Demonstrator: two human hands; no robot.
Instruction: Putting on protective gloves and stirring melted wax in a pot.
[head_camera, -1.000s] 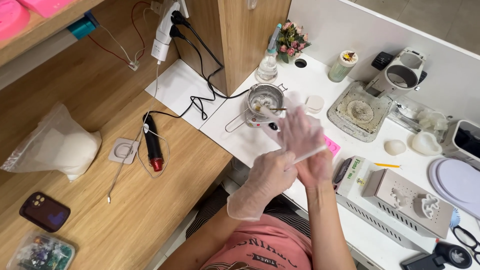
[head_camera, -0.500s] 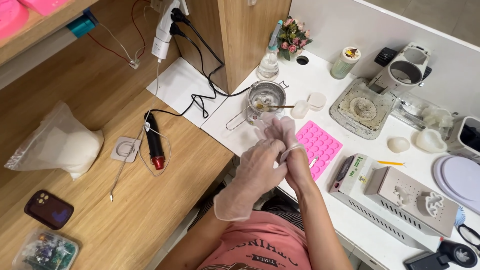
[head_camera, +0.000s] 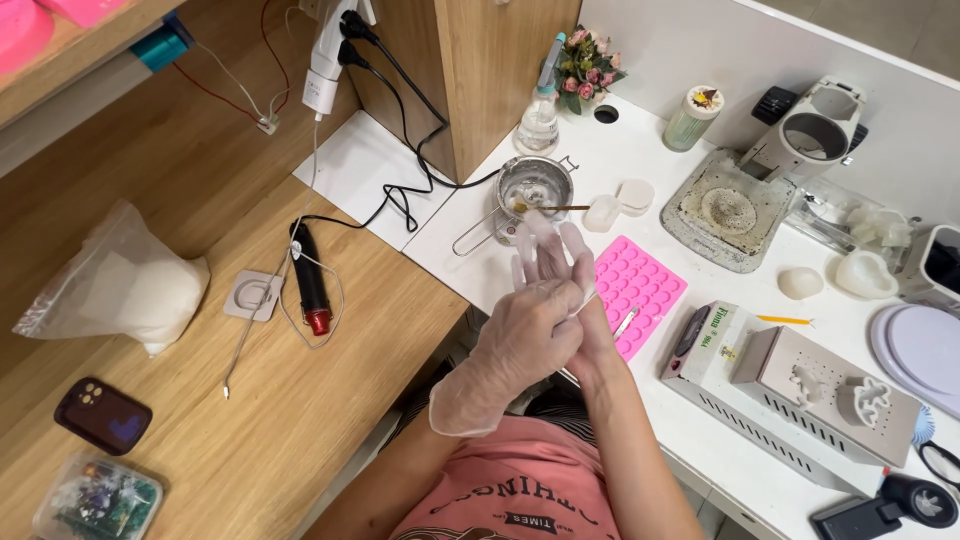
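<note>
My left hand (head_camera: 520, 335), in a thin clear plastic glove, grips the cuff of a second clear glove (head_camera: 552, 260) that is partly drawn over my right hand (head_camera: 570, 290). The right fingers point away from me, spread inside the glove. Both hands hover over the white table's near edge. Just beyond the fingertips stands a small metal pot (head_camera: 533, 188) with a stick across it. A pink silicone mould (head_camera: 636, 290) lies right of my hands, with a small metal tool (head_camera: 626, 321) on its near corner.
A black heat tool (head_camera: 308, 281), a bag of white material (head_camera: 115, 285) and a phone (head_camera: 102, 415) lie on the wooden desk at left. On the white table: spray bottle (head_camera: 539, 115), flowers (head_camera: 588, 68), scale (head_camera: 722, 212), grey box (head_camera: 800, 395), white moulds (head_camera: 863, 273).
My hands dropped toward me, uncovering the pink mould. The glove slid further over my right hand as my left hand pulled its cuff toward the wrist.
</note>
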